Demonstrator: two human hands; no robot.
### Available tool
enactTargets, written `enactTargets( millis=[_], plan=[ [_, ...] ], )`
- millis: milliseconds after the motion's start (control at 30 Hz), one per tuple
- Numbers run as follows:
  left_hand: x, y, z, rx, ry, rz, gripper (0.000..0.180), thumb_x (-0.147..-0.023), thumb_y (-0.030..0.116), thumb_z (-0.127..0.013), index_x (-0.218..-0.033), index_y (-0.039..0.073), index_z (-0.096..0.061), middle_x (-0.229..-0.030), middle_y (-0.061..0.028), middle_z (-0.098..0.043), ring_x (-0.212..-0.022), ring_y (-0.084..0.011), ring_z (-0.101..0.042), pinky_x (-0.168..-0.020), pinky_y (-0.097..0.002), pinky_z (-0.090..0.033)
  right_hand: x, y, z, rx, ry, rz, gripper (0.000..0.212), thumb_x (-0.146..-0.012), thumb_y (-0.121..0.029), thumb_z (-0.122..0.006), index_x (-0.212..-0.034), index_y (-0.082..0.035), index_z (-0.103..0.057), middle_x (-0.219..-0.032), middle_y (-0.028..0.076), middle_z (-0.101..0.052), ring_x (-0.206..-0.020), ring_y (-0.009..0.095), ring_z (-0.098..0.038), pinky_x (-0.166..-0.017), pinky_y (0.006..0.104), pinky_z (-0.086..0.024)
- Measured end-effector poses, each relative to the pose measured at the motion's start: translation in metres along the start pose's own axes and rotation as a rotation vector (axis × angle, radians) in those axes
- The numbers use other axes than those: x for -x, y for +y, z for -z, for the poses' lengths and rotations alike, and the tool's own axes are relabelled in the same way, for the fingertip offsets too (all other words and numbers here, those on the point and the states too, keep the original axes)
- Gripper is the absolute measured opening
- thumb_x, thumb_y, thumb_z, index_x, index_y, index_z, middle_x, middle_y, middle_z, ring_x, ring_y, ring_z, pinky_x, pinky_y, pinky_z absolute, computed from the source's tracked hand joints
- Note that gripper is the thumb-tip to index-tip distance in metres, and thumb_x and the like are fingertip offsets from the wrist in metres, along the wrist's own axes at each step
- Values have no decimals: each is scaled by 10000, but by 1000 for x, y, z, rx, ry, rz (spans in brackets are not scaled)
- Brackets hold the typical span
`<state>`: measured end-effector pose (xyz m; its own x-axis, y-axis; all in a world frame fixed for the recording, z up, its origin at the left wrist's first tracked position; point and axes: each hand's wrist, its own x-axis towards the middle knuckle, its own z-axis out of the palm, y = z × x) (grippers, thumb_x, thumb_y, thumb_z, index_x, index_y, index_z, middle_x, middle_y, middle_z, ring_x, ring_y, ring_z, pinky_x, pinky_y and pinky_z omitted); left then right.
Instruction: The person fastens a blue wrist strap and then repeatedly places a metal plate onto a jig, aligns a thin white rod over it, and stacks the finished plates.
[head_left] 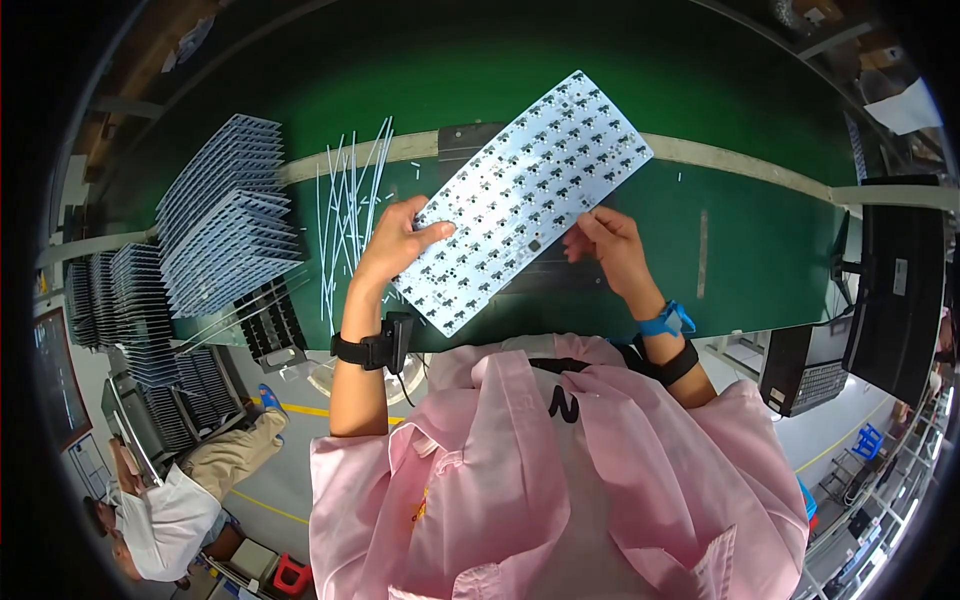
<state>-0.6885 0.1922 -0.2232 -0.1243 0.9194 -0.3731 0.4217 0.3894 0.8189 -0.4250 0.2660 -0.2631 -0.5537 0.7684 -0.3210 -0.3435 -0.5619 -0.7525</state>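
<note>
A white keyboard circuit board [520,185] with rows of black marks is held tilted over the green bench, its far end up to the right. My left hand [402,240] is closed on its left edge, thumb on the top face and fingers hidden underneath. At the lower right edge, my right hand [612,245] is closed, thumb and forefinger pinched at the rim and the other fingers curled. Left of the board lie loose thin white strips [350,205], with small white scraps around them.
Stacked circuit boards [225,220] stand at the bench's left, with more boards in racks [145,300] beyond. A black slotted tray [270,325] sits near them. A monitor [895,290] stands at the right. Another person [175,520] is at the lower left.
</note>
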Motion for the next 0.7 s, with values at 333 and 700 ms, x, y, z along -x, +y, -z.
enactTargets(
  millis=[333,700],
  plan=[
    [1,1,-4,70,130,-1,199,-729,142,-647,-793,-20,-551,-672,-16,-552,-594,-58,-455,-526,-225,-377,5,20,-27,128,-103,-244,188,-805,-139,-538,-718,21,-585,-639,88,-577,-472,127,-535,-442,227,-430],
    [43,32,18,-498,561,103,273,-706,223,-652,-823,8,-530,-616,-143,-568,-550,-290,-552,-497,-355,-405,-34,47,-91,753,-264,-346,178,-803,-136,-544,-726,16,-596,-618,86,-575,-504,110,-530,-491,222,-414]
  ],
)
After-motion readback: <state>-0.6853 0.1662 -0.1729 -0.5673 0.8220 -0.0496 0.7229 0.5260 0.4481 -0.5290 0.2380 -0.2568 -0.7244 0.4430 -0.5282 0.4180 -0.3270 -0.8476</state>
